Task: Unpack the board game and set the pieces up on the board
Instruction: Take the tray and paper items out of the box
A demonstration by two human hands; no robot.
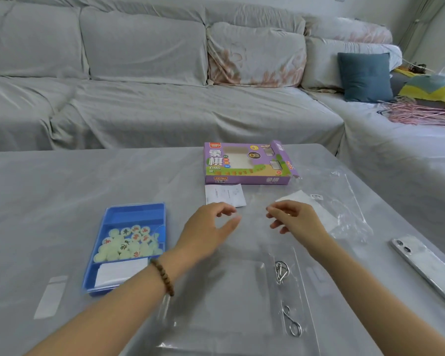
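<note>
hovering mid-frame, my left hand [211, 228] and right hand [294, 218] curl loosely; gripping the clear plastic film [229, 291]? i cannot tell. i'd spread it flat, corners first.

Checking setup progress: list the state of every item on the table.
Game box: lying flat, right end flap open.
Blue tray: uncovered, pieces heaped inside.
Phone: face down.
Left hand: fingers curled, hold unclear.
Right hand: fingers curled, hold unclear.

phone [427, 268] (face down); metal rings [281, 272]; sofa [139, 104]; blue cushion [365, 75]
</note>
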